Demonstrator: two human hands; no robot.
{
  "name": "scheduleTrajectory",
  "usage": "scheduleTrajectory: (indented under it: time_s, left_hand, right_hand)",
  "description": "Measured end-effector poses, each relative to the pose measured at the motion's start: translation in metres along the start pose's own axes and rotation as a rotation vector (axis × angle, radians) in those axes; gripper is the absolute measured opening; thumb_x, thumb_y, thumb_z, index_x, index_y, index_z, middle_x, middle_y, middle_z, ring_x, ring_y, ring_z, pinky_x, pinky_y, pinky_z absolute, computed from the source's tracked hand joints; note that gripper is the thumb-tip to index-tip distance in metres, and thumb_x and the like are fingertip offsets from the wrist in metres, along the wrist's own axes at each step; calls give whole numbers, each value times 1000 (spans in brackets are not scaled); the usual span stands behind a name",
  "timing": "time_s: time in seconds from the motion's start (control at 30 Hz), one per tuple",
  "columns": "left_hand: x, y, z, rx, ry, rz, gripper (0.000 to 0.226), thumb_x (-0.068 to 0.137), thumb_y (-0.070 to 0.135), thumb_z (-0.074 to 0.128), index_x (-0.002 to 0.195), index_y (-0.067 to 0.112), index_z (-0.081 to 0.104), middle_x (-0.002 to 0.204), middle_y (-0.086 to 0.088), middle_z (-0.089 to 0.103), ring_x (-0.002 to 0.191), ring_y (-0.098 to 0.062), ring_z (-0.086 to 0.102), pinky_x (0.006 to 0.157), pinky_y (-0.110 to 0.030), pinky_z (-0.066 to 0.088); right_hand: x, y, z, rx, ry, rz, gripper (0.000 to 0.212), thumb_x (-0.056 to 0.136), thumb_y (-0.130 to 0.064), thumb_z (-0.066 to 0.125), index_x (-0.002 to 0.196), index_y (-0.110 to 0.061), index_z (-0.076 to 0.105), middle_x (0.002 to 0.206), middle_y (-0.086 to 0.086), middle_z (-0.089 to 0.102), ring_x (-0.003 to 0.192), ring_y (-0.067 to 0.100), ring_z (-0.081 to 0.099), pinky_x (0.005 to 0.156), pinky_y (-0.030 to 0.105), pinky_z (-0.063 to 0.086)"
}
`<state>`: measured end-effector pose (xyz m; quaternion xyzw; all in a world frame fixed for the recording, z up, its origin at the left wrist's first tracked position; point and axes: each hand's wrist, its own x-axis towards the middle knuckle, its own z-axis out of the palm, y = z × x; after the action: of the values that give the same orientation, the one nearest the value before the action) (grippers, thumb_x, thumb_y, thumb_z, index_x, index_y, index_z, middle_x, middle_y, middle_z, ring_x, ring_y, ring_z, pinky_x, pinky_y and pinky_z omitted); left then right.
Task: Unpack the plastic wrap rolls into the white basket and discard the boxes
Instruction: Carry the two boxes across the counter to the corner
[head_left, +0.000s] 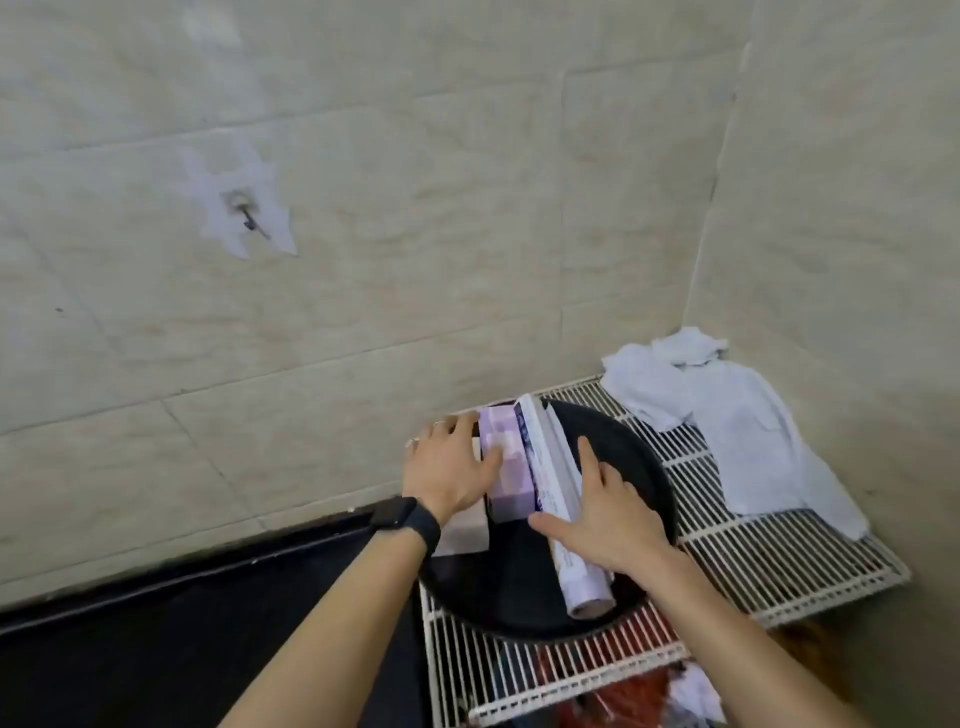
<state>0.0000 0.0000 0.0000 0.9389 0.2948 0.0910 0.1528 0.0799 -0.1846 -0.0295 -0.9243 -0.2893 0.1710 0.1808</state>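
- A white wire rack (737, 566) fills your near right, with a pale cloth (727, 415) heaped at its far corner.
- A black round tray (498, 597) sits on the rack.
- Your right hand (613, 519), fingers spread flat, presses on the plastic wrap roll (582, 587) in the tray.
- Your left hand (452, 467), fingers open, rests on the purple box (506, 467) just left of the roll.

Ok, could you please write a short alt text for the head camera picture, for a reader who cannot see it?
Two bare hands rest on plastic wrap boxes lying on a round black tray: the left hand on a purple box, the right hand on a long white box. The tray sits on a white wire rack beside a crumpled white cloth, against a tiled wall.
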Motion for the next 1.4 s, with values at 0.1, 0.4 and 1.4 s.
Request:
scheduleTrajectory:
  time_s: [0.1,0.4,1.4]
  left_hand:
    - [30,10,16,109,-79,-48,71,87,65,41,146,26,33,146,-12,47,133,-36,38,108,-50,32]
    - [63,27,41,183,-261,-126,84,86,72,39,154,31,13,135,-16,58,136,-35,39,116,-50,16]
    - [-202,-297,-70,-435,252,-495,71,87,50,58,148,52,23,128,2,65,115,-25,60,96,-37,48]
  right_hand:
    - [22,1,1,-12,-54,0,126,71,-82,56,155,-29,-20,155,18,34,133,36,46,99,48,45]
    - [33,24,13,325,-39,79,109,72,-66,61,157,-21,10,135,1,60,117,28,61,92,42,51]
    - [-114,-222,161,802,-265,-254,35,84,-32,73,118,-38,67,106,-12,74,90,5,72,77,29,61]
